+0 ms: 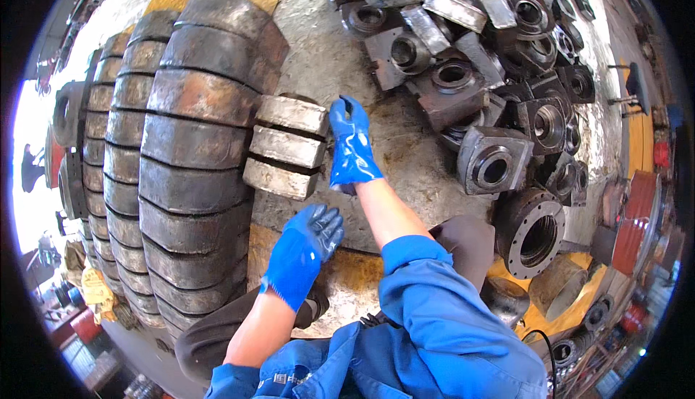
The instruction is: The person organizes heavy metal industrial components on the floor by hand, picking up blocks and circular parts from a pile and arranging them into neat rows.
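Three grey metal blocks, the nearest one [280, 179] among them, lie in a short row with bare, bright sides. My right hand [351, 142], in a blue rubber glove, is just beside the right end of the farthest block [292, 115]. Its fingers point away from me, with a gap by the thumb and nothing visible in it. Whether it touches the block I cannot tell. Nearer to me, my left hand [305, 243] is held below the row, gloved in blue with darkened fingers. Those fingers are stretched out and slightly bent, and hold nothing.
Long rows of dark metal blocks [195, 135] stand close on the left. A heap of blocks with round bores [496, 167] lies at the right. A flanged ring [533, 234] and a short cylinder [557, 290] are by my right knee [467, 247].
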The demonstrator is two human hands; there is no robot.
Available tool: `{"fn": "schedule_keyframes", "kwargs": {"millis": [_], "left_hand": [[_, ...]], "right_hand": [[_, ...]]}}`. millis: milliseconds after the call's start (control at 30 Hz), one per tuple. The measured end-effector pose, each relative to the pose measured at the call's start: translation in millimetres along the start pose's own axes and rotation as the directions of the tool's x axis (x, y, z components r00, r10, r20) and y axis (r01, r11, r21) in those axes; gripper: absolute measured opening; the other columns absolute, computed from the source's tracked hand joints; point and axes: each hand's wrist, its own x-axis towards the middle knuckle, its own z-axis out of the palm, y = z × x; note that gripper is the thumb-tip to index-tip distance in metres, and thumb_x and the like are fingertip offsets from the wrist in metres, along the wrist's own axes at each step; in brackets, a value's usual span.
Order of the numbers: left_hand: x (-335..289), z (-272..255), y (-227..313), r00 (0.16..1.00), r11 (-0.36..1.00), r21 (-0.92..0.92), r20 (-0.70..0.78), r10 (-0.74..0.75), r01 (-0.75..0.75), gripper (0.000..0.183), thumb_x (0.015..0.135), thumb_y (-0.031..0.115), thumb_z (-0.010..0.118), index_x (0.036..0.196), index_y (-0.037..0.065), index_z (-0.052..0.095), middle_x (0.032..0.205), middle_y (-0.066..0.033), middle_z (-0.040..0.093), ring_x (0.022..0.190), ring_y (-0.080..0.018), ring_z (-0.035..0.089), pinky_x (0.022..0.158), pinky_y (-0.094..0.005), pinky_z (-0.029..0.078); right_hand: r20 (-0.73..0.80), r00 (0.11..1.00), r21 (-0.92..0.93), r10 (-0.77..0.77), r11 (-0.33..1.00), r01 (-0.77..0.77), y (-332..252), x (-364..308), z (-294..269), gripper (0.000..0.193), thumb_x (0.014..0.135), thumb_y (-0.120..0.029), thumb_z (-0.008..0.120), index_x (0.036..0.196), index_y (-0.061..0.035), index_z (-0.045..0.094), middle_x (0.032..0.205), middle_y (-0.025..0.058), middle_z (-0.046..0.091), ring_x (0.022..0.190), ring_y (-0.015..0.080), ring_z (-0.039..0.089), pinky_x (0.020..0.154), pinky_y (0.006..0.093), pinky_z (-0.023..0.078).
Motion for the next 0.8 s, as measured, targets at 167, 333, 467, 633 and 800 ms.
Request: {"fn": "schedule_keyframes", "kwargs": {"millis": [167,333,467,633,800], "left_hand": [[-39.9,65.7,64.5,0.463,0.297,0.469,0.29,0.837,-0.832,0.039,0.106,0.027,0.07,0.137,0.004,0.067,0.136,-0.0194,0.072,0.125,-0.0367,0.069,0.109,-0.05,0.054],[33.0,89.5,128.9,-0.171,-0.786,0.593,0.768,0.617,-0.176,0.066,0.103,0.037,0.068,0.155,-0.001,0.057,0.156,-0.0312,0.058,0.143,-0.05,0.055,0.123,-0.0565,0.042],[49.5,85.3,117.6,-0.082,-0.743,0.668,0.739,0.668,-0.036,0.072,0.105,0.043,0.064,0.165,0.006,0.047,0.165,-0.0306,0.048,0.151,-0.0508,0.047,0.125,-0.059,0.038],[46.0,89.8,116.9,-0.029,-0.731,0.682,0.73,0.683,-0.035,0.072,0.106,0.043,0.062,0.165,0.005,0.046,0.167,-0.0312,0.045,0.152,-0.0505,0.045,0.126,-0.0586,0.037],[44.9,91.8,119.2,-0.006,-0.733,0.679,0.734,0.679,-0.039,0.075,0.104,0.043,0.063,0.166,0.004,0.045,0.168,-0.0332,0.043,0.152,-0.051,0.045,0.127,-0.0589,0.036]], "right_hand": [[-0.191,0.818,-0.518,-0.542,0.764,0.385,-45.6,26.6,-11.5,0.052,0.093,-0.034,0.078,0.135,-0.004,0.07,0.134,0.0251,0.072,0.129,0.0475,0.064,0.113,0.0553,0.05],[-0.137,0.853,-0.779,-0.504,0.586,0.222,-67.5,67.2,-30.2,0.074,0.086,-0.043,0.083,0.145,-0.0047,0.061,0.151,0.0209,0.06,0.145,0.0426,0.051,0.118,0.0564,0.043],[-0.094,0.914,-0.849,-0.395,0.511,0.133,-66.6,115.3,-48.0,0.089,0.081,-0.05,0.087,0.15,-0.0047,0.053,0.153,0.0209,0.058,0.145,0.0397,0.05,0.117,0.0575,0.042],[-0.076,0.996,-0.879,-0.035,0.475,-0.05,-76.2,144.5,-44.9,0.087,0.085,-0.063,0.085,0.148,-0.0104,0.054,0.117,0.0153,0.081,0.106,0.0356,0.079,0.096,0.0502,0.058],[-0.06,0.998,-0.883,-0.008,0.466,-0.049,-73.9,147.5,-49.3,0.083,0.085,-0.063,0.085,0.142,-0.0095,0.06,0.12,0.0171,0.08,0.108,0.0373,0.079,0.094,0.0517,0.061]]}}
